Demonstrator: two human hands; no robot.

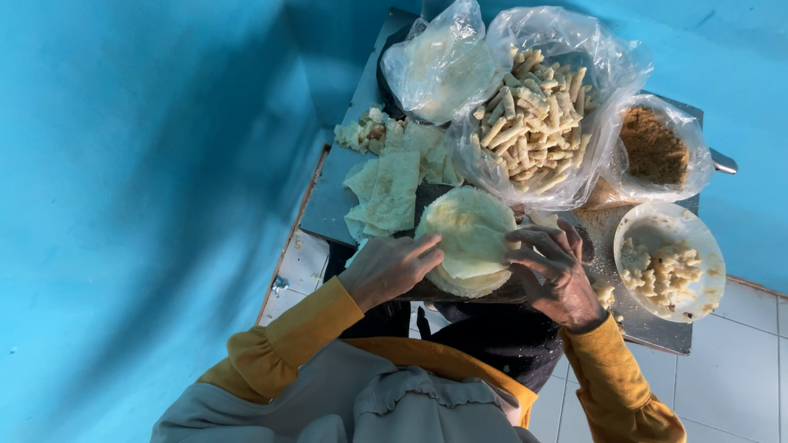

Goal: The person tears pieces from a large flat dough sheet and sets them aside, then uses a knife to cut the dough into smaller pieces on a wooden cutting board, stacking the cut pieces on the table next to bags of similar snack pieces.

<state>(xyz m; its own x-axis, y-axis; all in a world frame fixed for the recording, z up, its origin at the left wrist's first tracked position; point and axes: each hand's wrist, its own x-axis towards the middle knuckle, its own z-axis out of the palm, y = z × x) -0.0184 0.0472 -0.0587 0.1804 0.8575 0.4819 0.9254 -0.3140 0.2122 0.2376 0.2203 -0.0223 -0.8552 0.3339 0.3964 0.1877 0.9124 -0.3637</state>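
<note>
- Stack of round wrappers (469,238) at desk (328,205) front edge, below the bag of rolls (533,115).
- Left hand (387,267) w/ fingers flat on stack's left rim; right hand (554,271) fingertips pinching right rim.
- Wrappers look thin, soft, tear-prone; prob best lifted by the edge.
- Bowl of filling (669,262) right of stack.

Three clear plastic bags stand at the far side of the bench (328,209). The crumpled bag (435,66) at the far left holds pale flat sheets. The big open bag (566,49) in the middle, touching it, is full of pale yellow rolled sticks. The small bag (689,135) to the right holds brown crumbs. No labels, signs or screens are seen
</note>
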